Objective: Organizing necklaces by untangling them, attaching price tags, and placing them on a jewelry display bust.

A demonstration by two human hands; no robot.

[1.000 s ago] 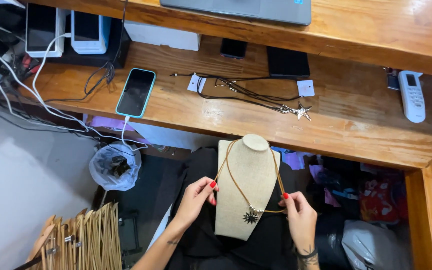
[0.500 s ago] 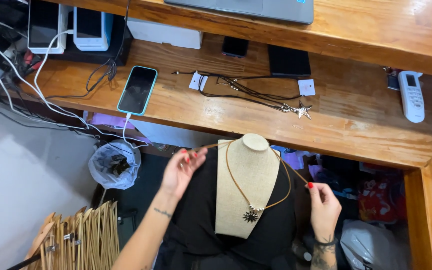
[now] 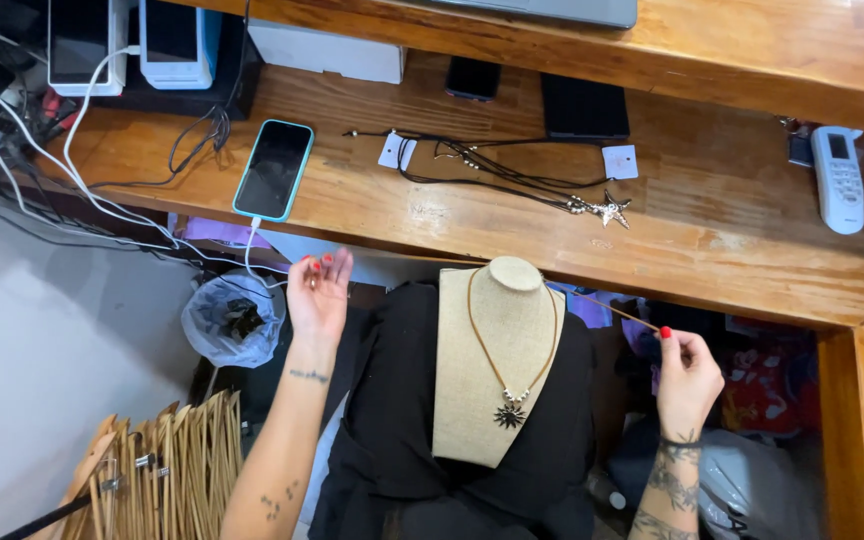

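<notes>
Left hand [image 3: 318, 292] and right hand [image 3: 687, 368] each pinch cord end of sunburst-pendant necklace [image 3: 508, 410] draped on beige bust [image 3: 497, 370], below wooden desk [image 3: 432, 205].

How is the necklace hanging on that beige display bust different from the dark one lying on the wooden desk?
The tan cord necklace with a dark sunburst pendant hangs on the beige fabric bust; the dark cord necklace with a silver star pendant lies flat on the wooden desk. The tan one's cord ends are pulled out sideways by the left hand and right hand; the dark one lies loose and untouched. Both carry a single pointed pendant.
</notes>
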